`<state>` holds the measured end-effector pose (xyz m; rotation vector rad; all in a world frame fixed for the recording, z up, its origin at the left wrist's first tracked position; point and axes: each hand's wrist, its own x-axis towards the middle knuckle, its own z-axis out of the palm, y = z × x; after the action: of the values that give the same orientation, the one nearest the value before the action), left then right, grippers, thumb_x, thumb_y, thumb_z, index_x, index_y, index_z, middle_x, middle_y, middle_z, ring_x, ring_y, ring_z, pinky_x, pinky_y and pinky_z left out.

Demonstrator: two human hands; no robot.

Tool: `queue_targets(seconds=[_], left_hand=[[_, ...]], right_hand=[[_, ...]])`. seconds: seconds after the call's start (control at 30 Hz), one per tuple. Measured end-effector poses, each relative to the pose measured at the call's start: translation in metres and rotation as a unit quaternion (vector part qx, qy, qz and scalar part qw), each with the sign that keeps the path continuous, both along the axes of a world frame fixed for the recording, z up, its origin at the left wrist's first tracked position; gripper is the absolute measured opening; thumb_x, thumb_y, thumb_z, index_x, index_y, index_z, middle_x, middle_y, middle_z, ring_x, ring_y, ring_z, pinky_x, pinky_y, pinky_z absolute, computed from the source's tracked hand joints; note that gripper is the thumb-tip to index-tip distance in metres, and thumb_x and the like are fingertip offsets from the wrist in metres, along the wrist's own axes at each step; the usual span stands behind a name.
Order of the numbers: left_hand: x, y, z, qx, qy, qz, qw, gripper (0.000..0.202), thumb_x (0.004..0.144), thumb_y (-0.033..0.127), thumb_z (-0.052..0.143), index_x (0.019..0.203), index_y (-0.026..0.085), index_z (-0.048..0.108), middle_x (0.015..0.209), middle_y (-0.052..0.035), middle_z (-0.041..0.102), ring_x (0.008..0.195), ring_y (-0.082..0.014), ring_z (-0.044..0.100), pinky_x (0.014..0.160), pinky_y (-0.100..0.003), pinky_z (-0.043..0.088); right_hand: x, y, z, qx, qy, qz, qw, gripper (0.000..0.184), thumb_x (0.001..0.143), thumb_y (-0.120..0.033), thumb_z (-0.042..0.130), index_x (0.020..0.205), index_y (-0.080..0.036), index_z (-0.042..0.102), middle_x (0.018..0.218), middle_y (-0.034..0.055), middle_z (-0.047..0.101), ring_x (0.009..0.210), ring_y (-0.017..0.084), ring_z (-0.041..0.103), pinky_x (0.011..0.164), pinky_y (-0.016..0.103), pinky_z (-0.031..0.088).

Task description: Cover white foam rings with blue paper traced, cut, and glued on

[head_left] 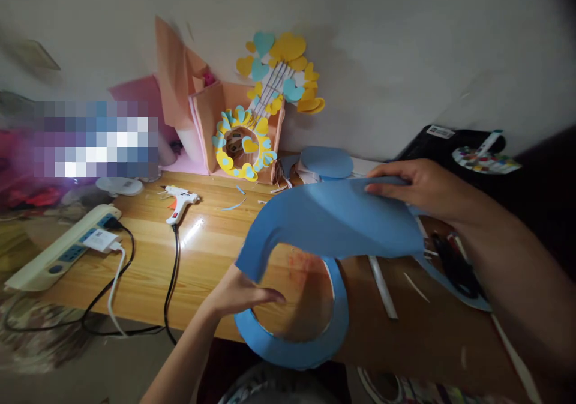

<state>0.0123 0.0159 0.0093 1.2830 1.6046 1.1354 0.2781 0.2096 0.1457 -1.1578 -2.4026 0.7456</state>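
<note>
A wide, curved blue sheet, like card or foam, is held up over the table. My right hand grips its upper right edge, with the thumb on the near face and the fingertips at the back. At the sheet's lower left end is my left hand; its thumb stretches out below the edge and its other fingers are hidden behind the sheet. Beneath lies a blue ring with a pale inner edge, overhanging the table's front edge.
A white glue gun and a power strip with trailing cords occupy the left side. Behind stands a peach box with a yellow-and-blue heart-covered ring. Further back are a flat blue oval and, right, a black item. Paper scraps lie about.
</note>
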Motion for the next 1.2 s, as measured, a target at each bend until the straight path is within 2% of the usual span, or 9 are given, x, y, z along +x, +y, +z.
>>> queue_targets(seconds=[0.1, 0.23, 0.37, 0.5, 0.63, 0.7, 0.83, 1.07, 1.2], left_hand=[[0.005, -0.002, -0.005, -0.077, -0.114, 0.040, 0.990, 0.048, 0.059, 0.052, 0.073, 0.092, 0.018, 0.068, 0.098, -0.0089, 0.070, 0.095, -0.0296, 0.062, 0.086, -0.040, 0.051], [-0.001, 0.003, -0.019, -0.105, -0.144, 0.115, 0.977, 0.040, 0.063, 0.053, 0.063, 0.078, 0.015, 0.065, 0.075, -0.0054, 0.068, 0.073, -0.0237, 0.063, 0.068, -0.037, 0.054], [-0.010, -0.001, -0.033, -0.131, -0.152, 0.166, 0.966, 0.038, 0.059, 0.049, 0.065, 0.074, 0.014, 0.064, 0.070, -0.0043, 0.067, 0.068, -0.0215, 0.062, 0.065, -0.035, 0.053], [-0.012, -0.008, -0.045, -0.152, -0.160, 0.189, 0.957, 0.037, 0.056, 0.046, 0.069, 0.072, 0.013, 0.066, 0.068, -0.0045, 0.067, 0.067, -0.0212, 0.061, 0.064, -0.034, 0.053], [-0.011, -0.006, -0.047, -0.154, -0.179, 0.196, 0.952, 0.044, 0.057, 0.048, 0.070, 0.082, 0.013, 0.067, 0.078, -0.0058, 0.070, 0.074, -0.0226, 0.063, 0.068, -0.035, 0.054], [-0.013, -0.004, -0.044, -0.151, -0.182, 0.207, 0.949, 0.045, 0.055, 0.049, 0.072, 0.082, 0.012, 0.068, 0.079, -0.0055, 0.070, 0.076, -0.0224, 0.063, 0.069, -0.034, 0.054], [-0.023, -0.006, -0.035, -0.144, -0.192, 0.241, 0.940, 0.044, 0.052, 0.047, 0.076, 0.079, 0.013, 0.066, 0.071, -0.0018, 0.068, 0.068, -0.0180, 0.061, 0.064, -0.028, 0.053], [-0.040, -0.020, -0.037, -0.160, -0.259, 0.321, 0.897, 0.037, 0.050, 0.035, 0.081, 0.081, 0.020, 0.070, 0.074, 0.0033, 0.071, 0.065, -0.0126, 0.062, 0.056, -0.017, 0.052], [-0.040, -0.026, -0.038, -0.174, -0.252, 0.309, 0.901, 0.040, 0.053, 0.039, 0.082, 0.087, 0.022, 0.070, 0.083, 0.0028, 0.073, 0.075, -0.0152, 0.066, 0.061, -0.017, 0.055]], right_hand=[[-0.004, 0.020, -0.027, -0.087, -0.055, -0.002, 0.995, 0.036, 0.073, -0.052, 0.066, 0.087, -0.020, 0.073, 0.092, 0.0059, 0.071, 0.086, 0.024, 0.065, 0.078, 0.037, 0.049], [-0.008, 0.029, -0.088, -0.239, 0.026, -0.045, 0.970, 0.041, 0.070, -0.047, 0.069, 0.098, -0.018, 0.069, 0.095, 0.0078, 0.072, 0.089, 0.025, 0.066, 0.077, 0.037, 0.053], [-0.001, -0.006, -0.143, -0.359, 0.117, -0.079, 0.923, 0.047, 0.070, -0.048, 0.069, 0.106, -0.018, 0.064, 0.108, 0.0092, 0.070, 0.100, 0.025, 0.065, 0.086, 0.037, 0.053], [0.010, -0.051, -0.172, -0.390, 0.083, -0.110, 0.910, 0.043, 0.066, -0.047, 0.073, 0.094, -0.015, 0.063, 0.089, 0.0093, 0.073, 0.080, 0.024, 0.069, 0.074, 0.037, 0.055], [0.017, -0.071, -0.165, -0.335, 0.111, -0.128, 0.927, 0.037, 0.074, -0.055, 0.063, 0.066, -0.019, 0.060, 0.064, 0.0050, 0.068, 0.065, 0.021, 0.065, 0.070, 0.035, 0.053], [0.020, -0.071, -0.154, -0.317, 0.126, -0.142, 0.929, 0.037, 0.074, -0.056, 0.063, 0.066, -0.020, 0.057, 0.054, 0.0008, 0.062, 0.056, 0.018, 0.061, 0.064, 0.034, 0.052], [0.031, -0.066, -0.127, -0.372, 0.160, -0.119, 0.907, 0.042, 0.066, -0.053, 0.071, 0.089, -0.019, 0.059, 0.074, 0.0028, 0.067, 0.069, 0.020, 0.065, 0.063, 0.033, 0.052], [0.033, -0.068, -0.089, -0.305, 0.110, -0.109, 0.940, 0.029, 0.071, -0.045, 0.068, 0.080, -0.018, 0.061, 0.078, 0.0019, 0.064, 0.072, 0.016, 0.059, 0.063, 0.028, 0.047], [0.029, -0.069, -0.077, -0.273, 0.130, -0.090, 0.949, 0.025, 0.076, -0.042, 0.064, 0.080, -0.019, 0.059, 0.077, 0.0014, 0.061, 0.072, 0.015, 0.058, 0.065, 0.026, 0.046]])
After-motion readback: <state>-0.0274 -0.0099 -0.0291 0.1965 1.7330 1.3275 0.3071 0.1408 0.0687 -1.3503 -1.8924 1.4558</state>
